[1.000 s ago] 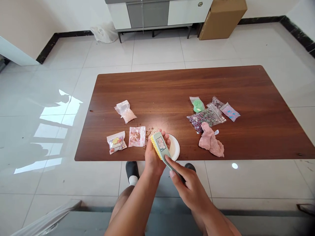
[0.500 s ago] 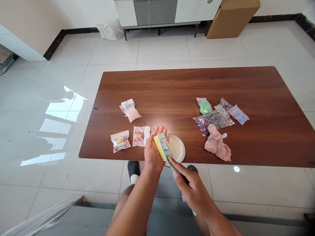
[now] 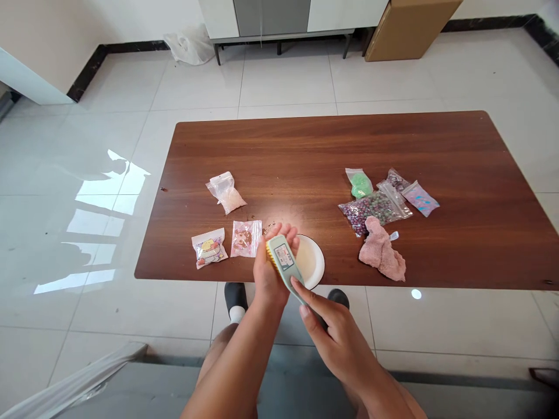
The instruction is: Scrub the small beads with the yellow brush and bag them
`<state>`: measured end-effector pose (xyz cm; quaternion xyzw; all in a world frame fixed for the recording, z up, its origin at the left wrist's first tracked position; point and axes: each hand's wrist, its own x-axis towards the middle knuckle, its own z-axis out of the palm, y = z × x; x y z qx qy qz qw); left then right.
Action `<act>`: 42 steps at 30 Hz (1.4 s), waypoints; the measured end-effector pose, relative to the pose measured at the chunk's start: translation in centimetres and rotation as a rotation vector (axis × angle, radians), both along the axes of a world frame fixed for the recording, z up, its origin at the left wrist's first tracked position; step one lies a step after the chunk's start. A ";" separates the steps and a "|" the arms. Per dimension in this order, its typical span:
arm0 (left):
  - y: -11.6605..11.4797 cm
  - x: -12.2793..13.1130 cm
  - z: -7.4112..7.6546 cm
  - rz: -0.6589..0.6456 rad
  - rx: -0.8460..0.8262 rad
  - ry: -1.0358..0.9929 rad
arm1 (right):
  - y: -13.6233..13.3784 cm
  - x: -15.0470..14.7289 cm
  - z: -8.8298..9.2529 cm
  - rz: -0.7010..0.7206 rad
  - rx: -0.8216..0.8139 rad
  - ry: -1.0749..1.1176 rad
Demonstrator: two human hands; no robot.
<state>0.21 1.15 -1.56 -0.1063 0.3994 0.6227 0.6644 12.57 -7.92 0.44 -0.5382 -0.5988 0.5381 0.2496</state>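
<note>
A pale green scrubbing brush [image 3: 286,262] with yellow bristles is in my right hand [image 3: 334,329], fingers wrapped round its handle and the index finger stretched along it. Below the brush head, my left hand [image 3: 267,284] lies palm up with its fingers extended. The bristles face the left palm; the brush hides most of the contact. Under and just right of the left hand is a white plate [image 3: 317,263] with a dark rim, partly covered by hand and brush. A small pink printed bag [image 3: 246,238] lies beside the left fingers.
On the brown table [image 3: 271,139], a cartoon-printed packet [image 3: 209,248] and a clear bag of pale pink stuff [image 3: 227,193] lie left. At right are a bag of dark beads [image 3: 371,212], a green-filled bag [image 3: 360,183], a purplish packet [image 3: 420,199] and a pink cloth [image 3: 382,250].
The brush has shifted slightly up and left over my left palm and turned, so its back faces up more and fewer bristles show. The whole view has shifted a little.
</note>
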 end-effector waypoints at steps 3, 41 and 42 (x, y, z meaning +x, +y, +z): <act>0.4 -0.3 -0.6 0.029 -0.078 -0.048 | -0.4 0.2 -0.3 -0.036 -0.125 0.132; -0.8 0.5 -0.2 0.009 0.020 0.017 | 0.2 0.4 0.3 0.057 0.019 -0.094; -0.8 0.5 -0.1 0.008 0.021 0.007 | 0.2 0.3 0.3 0.053 0.007 -0.086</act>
